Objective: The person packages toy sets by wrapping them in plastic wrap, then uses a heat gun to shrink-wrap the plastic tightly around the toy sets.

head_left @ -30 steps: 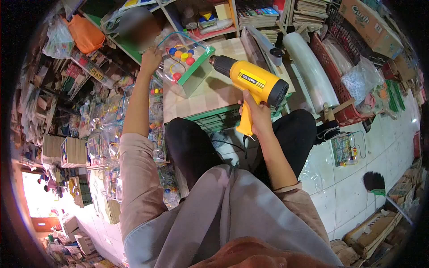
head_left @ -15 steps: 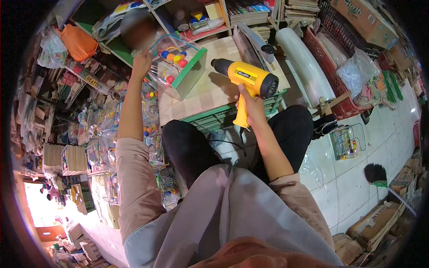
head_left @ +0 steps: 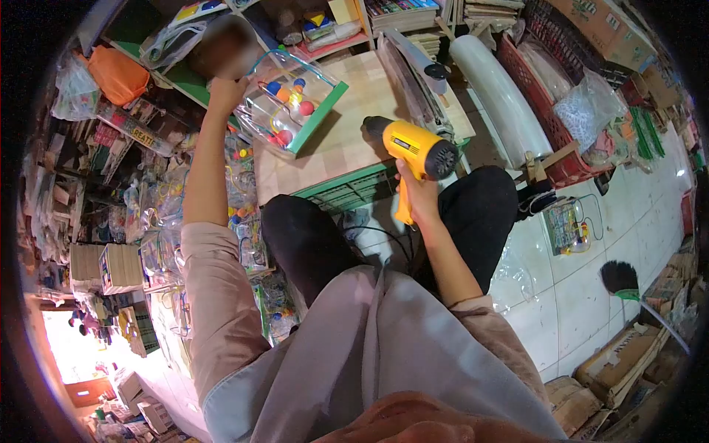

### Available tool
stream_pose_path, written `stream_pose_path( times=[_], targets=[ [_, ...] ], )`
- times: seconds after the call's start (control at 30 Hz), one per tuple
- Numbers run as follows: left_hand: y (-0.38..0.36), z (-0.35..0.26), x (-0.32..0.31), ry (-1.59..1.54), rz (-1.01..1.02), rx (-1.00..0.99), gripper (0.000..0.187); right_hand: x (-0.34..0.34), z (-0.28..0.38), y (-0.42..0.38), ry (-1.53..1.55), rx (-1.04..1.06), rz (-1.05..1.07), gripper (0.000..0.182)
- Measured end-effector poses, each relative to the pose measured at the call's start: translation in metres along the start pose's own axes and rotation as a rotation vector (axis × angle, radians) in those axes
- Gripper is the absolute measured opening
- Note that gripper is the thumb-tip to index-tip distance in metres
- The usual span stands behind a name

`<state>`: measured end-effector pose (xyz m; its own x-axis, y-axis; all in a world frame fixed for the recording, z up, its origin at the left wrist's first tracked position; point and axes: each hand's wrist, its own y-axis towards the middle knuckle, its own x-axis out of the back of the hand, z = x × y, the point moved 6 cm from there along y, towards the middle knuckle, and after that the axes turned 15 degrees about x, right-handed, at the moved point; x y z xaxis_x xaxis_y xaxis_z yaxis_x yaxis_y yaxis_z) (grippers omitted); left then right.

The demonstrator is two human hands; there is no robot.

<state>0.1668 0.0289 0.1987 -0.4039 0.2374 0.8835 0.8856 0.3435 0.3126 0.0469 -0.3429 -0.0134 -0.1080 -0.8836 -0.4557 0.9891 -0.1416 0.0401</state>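
My right hand (head_left: 415,193) grips the handle of a yellow heat gun (head_left: 413,148), whose black nozzle points left over the checkered board (head_left: 347,140). My left hand (head_left: 225,92) reaches far out and holds the far left edge of a bead-maze toy (head_left: 292,103) with a green base, wrapped in clear plastic film and tilted on the board. Coloured beads show through the wrap. The heat gun's nozzle is a short way right of the toy, not touching it.
A green crate (head_left: 354,193) supports the board. Wrapped toys (head_left: 247,221) pile up at my left. A roll of clear film (head_left: 498,96), a red basket (head_left: 550,111) and shelves of books stand behind. Another wrapped toy (head_left: 569,229) and a broom (head_left: 628,288) lie on the tiled floor.
The heat gun has dropped lower and drawn back toward me, away from the toy. My left hand has tipped the toy further over to the left.
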Motion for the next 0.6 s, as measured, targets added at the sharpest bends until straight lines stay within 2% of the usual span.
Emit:
stream_pose_path(
  times=[0.03, 0.1, 0.17, 0.23, 0.27, 0.37, 0.4, 0.5, 0.6],
  targets=[
    [-0.003, -0.009, 0.0, -0.003, 0.011, 0.003, 0.026, 0.007, 0.004, -0.005, -0.008, -0.007, -0.006, 0.028],
    [-0.015, -0.039, 0.001, 0.051, -0.032, -0.162, 0.024, 0.022, 0.018, -0.014, -0.011, 0.05, -0.047, 0.027],
    [-0.029, -0.055, 0.001, -0.015, -0.07, -0.215, 0.021, 0.031, 0.024, -0.019, -0.053, 0.04, -0.044, 0.025],
    [-0.043, -0.073, 0.001, -0.056, -0.121, -0.471, 0.02, 0.038, 0.025, -0.022, -0.055, 0.053, -0.042, 0.026],
    [-0.047, -0.074, 0.002, -0.026, -0.133, -0.527, 0.021, 0.04, 0.025, -0.023, -0.058, 0.052, -0.047, 0.026],
    [-0.051, -0.044, -0.001, -0.128, -0.1, -0.463, 0.02, 0.035, 0.018, -0.021, 0.001, -0.004, -0.054, 0.028],
    [-0.057, -0.035, -0.002, -0.075, -0.177, -0.483, 0.018, 0.032, 0.014, -0.02, 0.012, -0.039, -0.053, 0.028],
    [-0.071, -0.008, -0.015, -0.119, -0.188, -0.424, 0.019, 0.022, 0.011, -0.016, 0.043, -0.067, -0.034, 0.029],
    [-0.09, -0.007, -0.016, -0.188, -0.163, -0.346, 0.018, 0.016, 0.009, -0.018, 0.043, -0.097, 0.04, 0.029]
  ],
)
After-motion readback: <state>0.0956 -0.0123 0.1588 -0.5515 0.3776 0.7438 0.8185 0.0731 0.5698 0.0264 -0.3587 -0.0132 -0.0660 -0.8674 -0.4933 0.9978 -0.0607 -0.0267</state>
